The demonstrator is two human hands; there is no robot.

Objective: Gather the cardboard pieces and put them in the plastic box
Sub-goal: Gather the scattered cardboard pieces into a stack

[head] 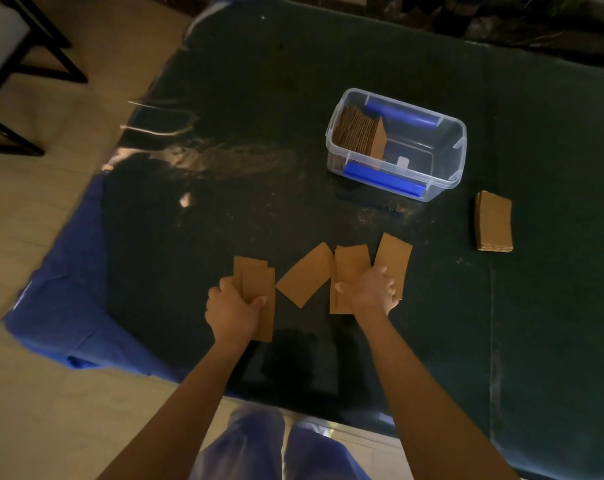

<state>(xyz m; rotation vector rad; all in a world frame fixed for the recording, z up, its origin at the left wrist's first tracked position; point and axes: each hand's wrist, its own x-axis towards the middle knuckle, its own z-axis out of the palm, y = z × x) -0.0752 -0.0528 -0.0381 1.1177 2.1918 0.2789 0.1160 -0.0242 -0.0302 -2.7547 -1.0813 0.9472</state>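
Observation:
A clear plastic box (446, 174) with blue clips stands on the dark table, and a row of cardboard pieces (357, 133) stands upright in its left end. My left hand (229, 308) grips a small stack of cardboard pieces (257, 284). My right hand (371, 292) rests on two overlapping pieces (351, 265), with its fingers curled over their near end. A single loose piece (305, 275) lies flat between my hands. Another piece (394, 258) lies just right of my right hand. A neat stack of cardboard (494, 221) sits on the table to the right of the box.
The table (259, 116) is covered with a dark green cloth under shiny clear plastic, and blue cloth (61, 289) hangs off its left corner. A dark-framed chair (13, 64) stands on the tiled floor at the far left. My legs show below the near edge.

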